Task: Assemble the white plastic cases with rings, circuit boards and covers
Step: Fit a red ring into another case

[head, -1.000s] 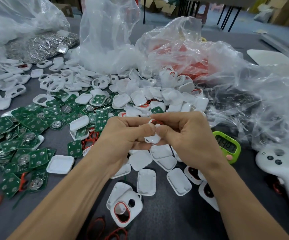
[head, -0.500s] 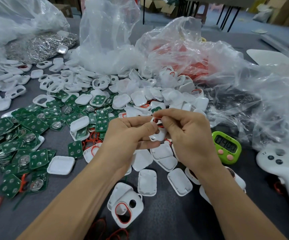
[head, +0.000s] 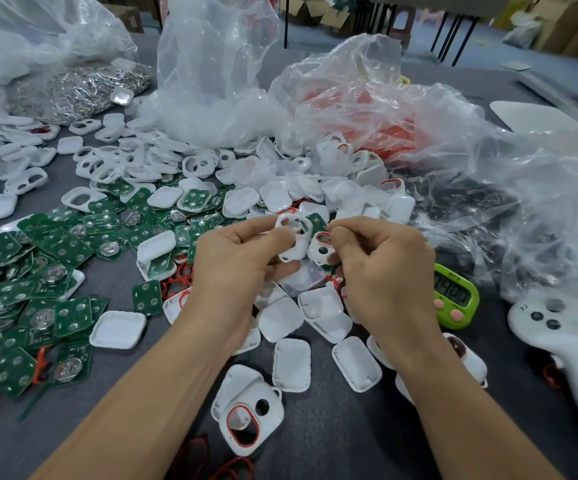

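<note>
Small-parts assembly workshop: grey worktable [head: 332, 431] heaped with loose circuit boards [head: 65, 247], white cases [head: 197, 166], bulk plastic bags [head: 211, 64]; cardboard cartons [head: 329, 16] beyond it.

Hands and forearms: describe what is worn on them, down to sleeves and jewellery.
The left hand and right hand are bare: no gloves, rings or tape. The left forearm and right forearm are bare too, with no watch, wristband or sleeve in view.

even, soft overhead light, glare on the plastic bags [head: 419, 140], wide-angle bending at the edges.
</note>
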`<state>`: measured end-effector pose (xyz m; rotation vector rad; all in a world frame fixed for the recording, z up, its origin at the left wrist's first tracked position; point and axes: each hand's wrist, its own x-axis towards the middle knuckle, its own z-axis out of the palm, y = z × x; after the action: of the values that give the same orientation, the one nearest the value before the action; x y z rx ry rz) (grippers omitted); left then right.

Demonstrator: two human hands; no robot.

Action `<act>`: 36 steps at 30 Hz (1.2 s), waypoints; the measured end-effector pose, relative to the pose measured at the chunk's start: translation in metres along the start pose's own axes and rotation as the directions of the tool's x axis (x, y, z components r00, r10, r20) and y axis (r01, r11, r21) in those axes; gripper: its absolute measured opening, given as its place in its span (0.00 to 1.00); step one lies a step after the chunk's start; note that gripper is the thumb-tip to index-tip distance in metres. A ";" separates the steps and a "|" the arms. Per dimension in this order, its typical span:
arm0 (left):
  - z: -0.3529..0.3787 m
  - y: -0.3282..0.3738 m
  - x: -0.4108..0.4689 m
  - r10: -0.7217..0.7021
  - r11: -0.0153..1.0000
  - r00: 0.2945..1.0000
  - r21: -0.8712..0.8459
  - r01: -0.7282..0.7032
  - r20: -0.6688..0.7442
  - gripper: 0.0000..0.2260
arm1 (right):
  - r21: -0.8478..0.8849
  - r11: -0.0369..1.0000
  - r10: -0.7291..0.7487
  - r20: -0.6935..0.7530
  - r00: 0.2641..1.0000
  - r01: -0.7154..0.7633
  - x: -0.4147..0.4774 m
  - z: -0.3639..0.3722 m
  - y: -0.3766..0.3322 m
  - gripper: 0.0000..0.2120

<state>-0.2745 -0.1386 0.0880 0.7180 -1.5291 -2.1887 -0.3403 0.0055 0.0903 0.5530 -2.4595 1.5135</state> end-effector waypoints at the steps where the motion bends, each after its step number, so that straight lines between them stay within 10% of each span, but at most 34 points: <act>1: -0.001 0.001 0.001 0.024 1.000 0.999 -0.004 -0.024 -0.035 0.07 | -0.017 1.000 0.006 0.001 1.000 -0.006 0.002 -0.004 -0.001 0.05; 8: -0.003 0.001 0.005 0.106 0.992 0.990 0.076 -0.099 -0.090 0.11 | -0.470 0.881 0.185 0.444 0.877 0.052 0.024 -0.053 -0.010 0.07; 15: -0.002 -0.002 0.002 0.118 0.985 0.993 0.129 -0.114 -0.027 0.11 | -0.532 0.845 0.252 0.479 0.841 0.050 0.020 -0.035 -0.002 0.08; 21: 0.000 -0.003 -0.001 0.126 0.980 0.992 0.157 -0.125 0.009 0.10 | -0.044 0.981 0.193 0.289 0.938 -0.188 0.028 -0.043 0.001 0.10; 25: 0.004 -0.009 -0.004 0.140 0.961 0.987 0.228 -0.154 0.074 0.10 | 0.465 0.738 0.295 0.430 0.853 -0.489 0.020 -0.027 -0.011 0.11; 36: 0.004 -0.012 -0.004 0.191 0.935 0.969 0.272 -0.229 0.159 0.22 | 0.309 0.834 0.310 0.422 0.852 -0.457 0.011 -0.010 -0.010 0.13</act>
<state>-0.2741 -0.1295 0.0789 0.4741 -1.9233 -1.9080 -0.3468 0.0085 0.1069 0.4299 -2.6538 2.3036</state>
